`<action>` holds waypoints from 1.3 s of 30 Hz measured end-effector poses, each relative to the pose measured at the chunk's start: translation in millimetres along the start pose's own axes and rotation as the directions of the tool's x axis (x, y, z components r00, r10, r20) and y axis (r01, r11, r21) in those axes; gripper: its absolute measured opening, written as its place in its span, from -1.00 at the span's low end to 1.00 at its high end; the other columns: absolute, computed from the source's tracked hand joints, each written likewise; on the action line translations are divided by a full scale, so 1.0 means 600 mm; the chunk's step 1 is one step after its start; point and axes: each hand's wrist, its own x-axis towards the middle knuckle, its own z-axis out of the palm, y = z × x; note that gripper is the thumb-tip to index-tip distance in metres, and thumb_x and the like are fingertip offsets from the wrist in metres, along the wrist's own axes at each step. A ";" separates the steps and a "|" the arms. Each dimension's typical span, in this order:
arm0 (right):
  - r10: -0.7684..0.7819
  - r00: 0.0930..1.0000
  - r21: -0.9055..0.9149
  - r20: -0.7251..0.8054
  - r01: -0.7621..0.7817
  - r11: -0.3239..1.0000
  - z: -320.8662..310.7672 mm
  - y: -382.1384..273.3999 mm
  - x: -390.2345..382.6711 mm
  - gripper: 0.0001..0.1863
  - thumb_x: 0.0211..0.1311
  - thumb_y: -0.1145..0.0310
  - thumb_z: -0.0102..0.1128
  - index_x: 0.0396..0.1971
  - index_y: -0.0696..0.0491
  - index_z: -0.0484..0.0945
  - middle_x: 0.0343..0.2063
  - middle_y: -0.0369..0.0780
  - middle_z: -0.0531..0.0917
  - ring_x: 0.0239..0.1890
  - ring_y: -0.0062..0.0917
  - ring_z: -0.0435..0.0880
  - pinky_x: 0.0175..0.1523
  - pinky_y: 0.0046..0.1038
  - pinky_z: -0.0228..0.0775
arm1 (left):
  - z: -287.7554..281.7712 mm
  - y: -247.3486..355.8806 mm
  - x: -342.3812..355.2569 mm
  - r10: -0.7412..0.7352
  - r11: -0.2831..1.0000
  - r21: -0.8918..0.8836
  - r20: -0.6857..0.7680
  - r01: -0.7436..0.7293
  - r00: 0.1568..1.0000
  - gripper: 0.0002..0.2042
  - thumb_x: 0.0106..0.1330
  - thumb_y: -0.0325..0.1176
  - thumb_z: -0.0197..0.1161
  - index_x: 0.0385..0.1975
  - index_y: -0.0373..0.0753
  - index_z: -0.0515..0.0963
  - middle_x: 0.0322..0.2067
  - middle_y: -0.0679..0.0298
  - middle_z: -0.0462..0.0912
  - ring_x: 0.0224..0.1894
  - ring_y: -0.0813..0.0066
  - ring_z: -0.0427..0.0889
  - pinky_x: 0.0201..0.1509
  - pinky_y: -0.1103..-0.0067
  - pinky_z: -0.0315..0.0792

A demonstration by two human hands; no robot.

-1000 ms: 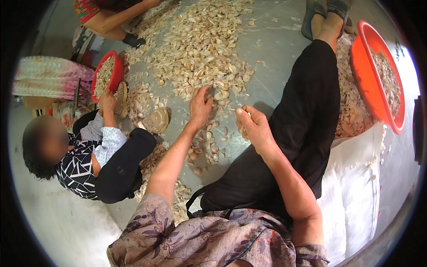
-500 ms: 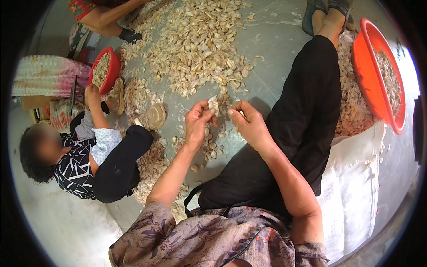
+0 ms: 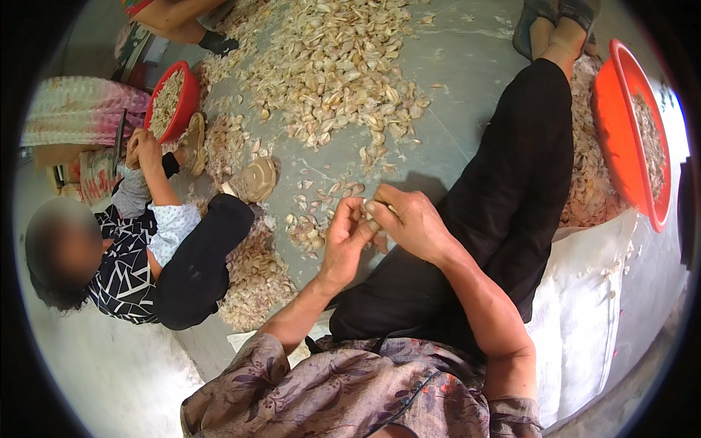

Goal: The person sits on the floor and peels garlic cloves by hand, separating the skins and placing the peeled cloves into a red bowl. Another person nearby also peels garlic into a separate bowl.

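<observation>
My left hand [image 3: 348,237] and my right hand [image 3: 405,223] meet above the floor beside my black-trousered leg, fingers pinched around a small pale garlic clove [image 3: 368,209], partly hidden by my thumbs. Just left of and beneath them lie scattered loose cloves [image 3: 307,230] on the grey floor [image 3: 445,109]. Farther forward spreads a big pile of garlic cloves [image 3: 328,66].
At the left a co-worker [image 3: 175,255] sits by a red basin [image 3: 166,106] of garlic; another person [image 3: 164,25] is at the top left. A large orange basin [image 3: 621,146] and white sack [image 3: 569,292] lie right of my leg. Papery husks [image 3: 252,292] heap at left.
My left hand drew back from the floor toward my body with a pale papery piece, then met my right hand. Both are now lower and closed together. The co-worker's hands have shifted leftward.
</observation>
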 end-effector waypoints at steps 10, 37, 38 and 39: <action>0.342 0.937 0.698 0.068 -0.289 0.656 0.008 0.021 0.001 -0.72 0.40 0.23 -0.03 -0.50 0.05 0.40 -0.70 -0.34 0.41 -0.75 -0.65 0.25 -0.63 -0.56 0.10 | -0.026 -0.003 0.024 0.315 0.842 0.416 0.137 -0.343 0.939 -0.85 0.30 -0.60 0.14 -0.16 -0.33 0.44 -0.43 0.32 0.53 -0.48 0.69 0.50 -0.45 0.72 0.39; 0.079 0.974 0.131 -0.214 -0.052 0.990 -0.001 0.044 0.011 -0.79 0.25 0.30 0.21 -0.38 0.17 0.52 -0.62 -0.20 0.55 -0.55 -0.54 0.49 -0.42 -0.46 0.33 | -0.088 -0.005 0.148 0.052 0.999 -0.002 -0.206 -0.053 0.977 -0.92 0.35 -0.44 0.12 -0.26 -0.29 0.43 -0.53 0.30 0.51 -0.59 0.61 0.47 -0.59 0.67 0.38; 0.046 0.972 0.037 -0.232 -0.038 0.999 -0.002 0.037 0.009 -0.79 0.24 0.31 0.22 -0.38 0.17 0.51 -0.62 -0.16 0.55 -0.55 -0.49 0.51 -0.41 -0.44 0.34 | -0.063 0.005 0.122 0.038 0.995 -0.082 -0.186 -0.054 0.982 -0.91 0.35 -0.44 0.13 -0.25 -0.29 0.42 -0.52 0.30 0.52 -0.58 0.61 0.47 -0.59 0.68 0.38; -0.005 0.973 0.022 -0.229 0.010 1.000 0.000 0.031 0.008 -0.79 0.23 0.31 0.22 -0.39 0.17 0.50 -0.63 -0.15 0.56 -0.55 -0.45 0.53 -0.40 -0.42 0.35 | -0.051 0.004 0.102 0.045 0.993 -0.099 -0.139 -0.059 0.989 -0.91 0.37 -0.41 0.11 -0.21 -0.23 0.43 -0.46 0.28 0.55 -0.53 0.57 0.52 -0.59 0.65 0.33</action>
